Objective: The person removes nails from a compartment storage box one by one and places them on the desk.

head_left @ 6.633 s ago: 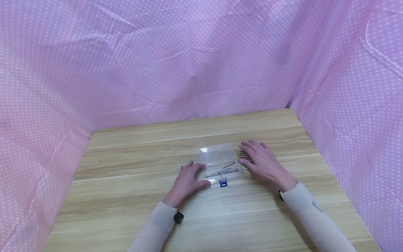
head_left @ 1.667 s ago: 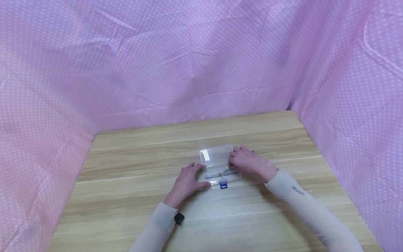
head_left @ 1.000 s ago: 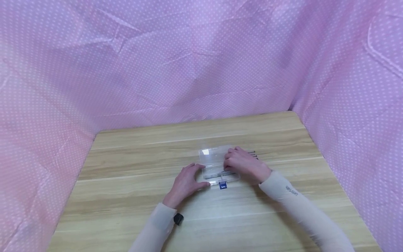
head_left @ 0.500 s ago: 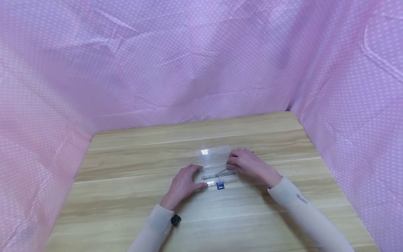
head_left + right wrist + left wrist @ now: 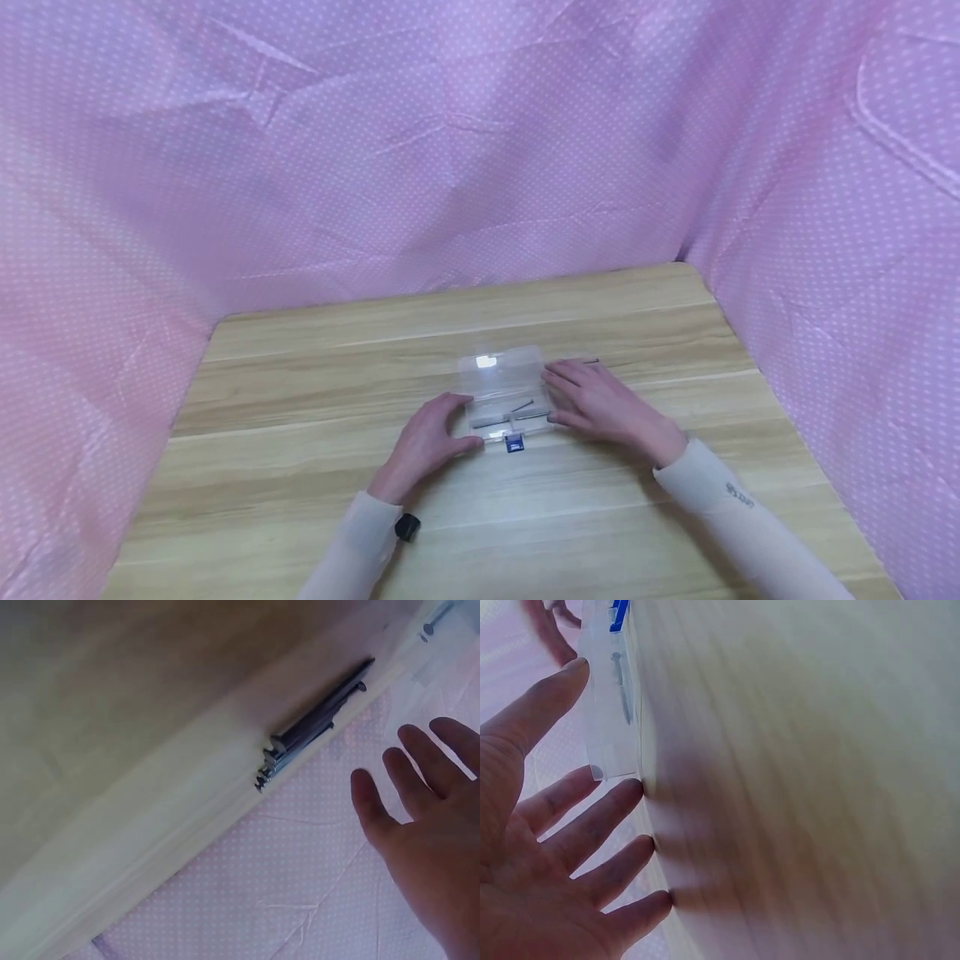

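A clear plastic box lies with its lid raised back and a blue latch at its front. Several metal nails lie in its compartments, one of them slanted. My left hand holds the box's left side between thumb and index finger; the left wrist view shows its other fingers spread, tips at the table. Just right of the box, my right hand hovers, fingers loosely extended and holding nothing. Beneath it, mostly hidden in the head view, a row of loose nails shows in the right wrist view.
The box and nails lie on a wood-grain table. Pink polka-dot cloth hangs behind the table and along its sides. A black wrist device sits at the left cuff.
From over the box, where its fingers were pinched on a nail, my right hand has moved right and spread its fingers. A slanted nail now lies in the box. My left hand keeps its hold.
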